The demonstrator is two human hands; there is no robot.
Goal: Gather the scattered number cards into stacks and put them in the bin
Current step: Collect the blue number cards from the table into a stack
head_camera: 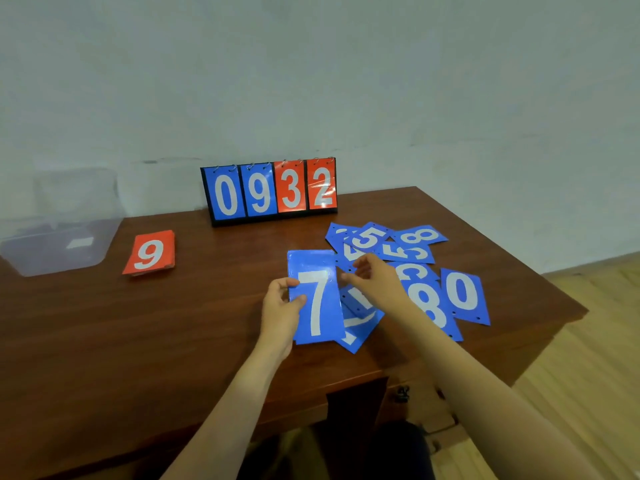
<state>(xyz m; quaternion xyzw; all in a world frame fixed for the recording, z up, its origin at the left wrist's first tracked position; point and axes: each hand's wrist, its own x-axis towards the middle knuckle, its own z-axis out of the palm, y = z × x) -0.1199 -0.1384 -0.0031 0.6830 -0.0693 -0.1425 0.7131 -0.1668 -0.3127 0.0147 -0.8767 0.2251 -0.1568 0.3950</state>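
Observation:
My left hand [281, 308] grips the left edge of a blue stack topped by a 7 card [317, 299], held just above the brown table [173, 323]. At the stack's right edge my right hand [372, 280] hovers with fingers curled, touching that edge; what it pinches is unclear. Several loose blue number cards [415, 258] lie scattered to the right, among them an 8 card [431, 306] and a 0 card [464, 294]. A red stack topped by a 9 [149, 253] lies at the left. The clear plastic bin [52, 258] stands at the far left.
A black flip scoreboard [272, 190] reading 0932 stands at the table's back edge against the wall. The table's right edge drops to a wooden floor [588, 358]. A drawer front with a dark handle [401, 393] sits below the near edge.

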